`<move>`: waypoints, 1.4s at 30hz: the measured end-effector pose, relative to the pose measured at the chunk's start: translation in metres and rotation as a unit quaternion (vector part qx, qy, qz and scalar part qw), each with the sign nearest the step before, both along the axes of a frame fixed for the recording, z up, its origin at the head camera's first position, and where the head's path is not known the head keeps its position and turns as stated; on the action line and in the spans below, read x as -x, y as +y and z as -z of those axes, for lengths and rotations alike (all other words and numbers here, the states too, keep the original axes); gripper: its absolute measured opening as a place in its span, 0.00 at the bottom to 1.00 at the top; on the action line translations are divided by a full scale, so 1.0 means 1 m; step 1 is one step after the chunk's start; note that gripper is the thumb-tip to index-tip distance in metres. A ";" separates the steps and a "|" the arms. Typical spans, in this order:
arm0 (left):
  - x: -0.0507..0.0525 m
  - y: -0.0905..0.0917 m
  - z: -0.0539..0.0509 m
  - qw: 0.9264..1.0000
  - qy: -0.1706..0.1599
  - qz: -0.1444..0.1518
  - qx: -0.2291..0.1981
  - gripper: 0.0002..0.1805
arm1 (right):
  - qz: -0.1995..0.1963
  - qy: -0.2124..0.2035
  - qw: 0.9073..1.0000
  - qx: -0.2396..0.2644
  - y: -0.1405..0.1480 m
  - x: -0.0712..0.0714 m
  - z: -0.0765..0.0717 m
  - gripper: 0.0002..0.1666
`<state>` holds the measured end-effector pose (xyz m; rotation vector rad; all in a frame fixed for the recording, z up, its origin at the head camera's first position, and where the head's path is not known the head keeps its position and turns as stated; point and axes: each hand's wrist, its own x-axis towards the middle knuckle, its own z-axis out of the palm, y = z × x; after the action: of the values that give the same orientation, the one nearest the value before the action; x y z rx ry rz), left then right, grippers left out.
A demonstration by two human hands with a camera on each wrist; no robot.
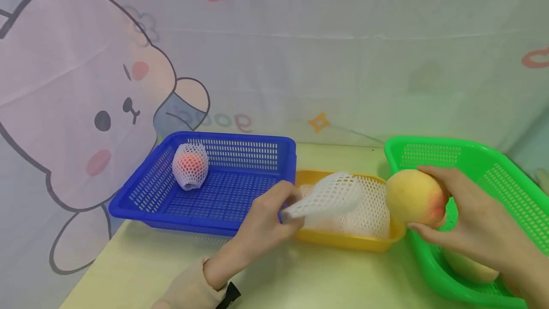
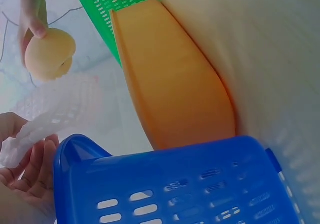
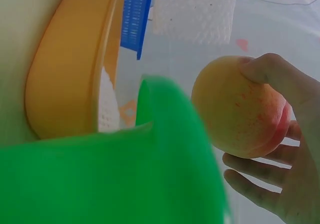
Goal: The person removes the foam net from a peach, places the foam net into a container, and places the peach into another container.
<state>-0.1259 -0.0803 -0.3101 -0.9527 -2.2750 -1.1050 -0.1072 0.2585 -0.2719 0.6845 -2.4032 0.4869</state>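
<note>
My left hand [image 1: 270, 216] pinches one end of a white foam fruit net [image 1: 332, 194], held above the yellow basket [image 1: 343, 242]. In the left wrist view the net [image 2: 60, 103] spreads from between thumb and fingers toward the peach [image 2: 50, 53]. My right hand [image 1: 476, 223] grips a yellow peach [image 1: 413, 197] with a red blush, over the green basket's [image 1: 422, 261] left rim. The peach and the net are apart. More white foam nets [image 1: 373, 209] lie in the yellow basket. Another peach [image 1: 469, 266] sits in the green basket, partly hidden by my right hand.
On the left stands a blue basket [image 1: 206, 225] with one netted reddish fruit [image 1: 190, 166] in its back left corner. The yellow basket sits between the blue and green ones on a pale yellow table [image 1: 317, 275]. A printed cloth [image 1: 300, 61] hangs behind.
</note>
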 end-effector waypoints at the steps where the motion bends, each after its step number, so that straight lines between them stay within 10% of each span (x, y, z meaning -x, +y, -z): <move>1: 0.000 0.000 0.000 1.000 0.005 -0.006 0.003 0.15 | 0.007 -0.003 1.000 -0.001 0.001 0.001 0.001 0.61; 9: 0.003 0.004 0.002 0.995 0.077 -0.038 0.048 0.19 | 0.029 -0.018 0.999 -0.017 0.007 0.005 0.003 0.61; 18: 0.008 0.016 0.002 0.970 0.187 -0.120 0.097 0.16 | 0.023 -0.023 0.999 -0.006 0.018 0.007 0.009 0.59; 42: 0.020 0.044 0.011 0.931 0.214 -0.231 0.182 0.14 | -0.009 0.050 0.999 -0.004 0.073 0.019 0.022 0.66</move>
<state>-0.1463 -0.0365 -0.3213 -0.6451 -2.1941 -0.2468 -0.1257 0.3312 -0.2936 0.7182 -2.3087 0.4421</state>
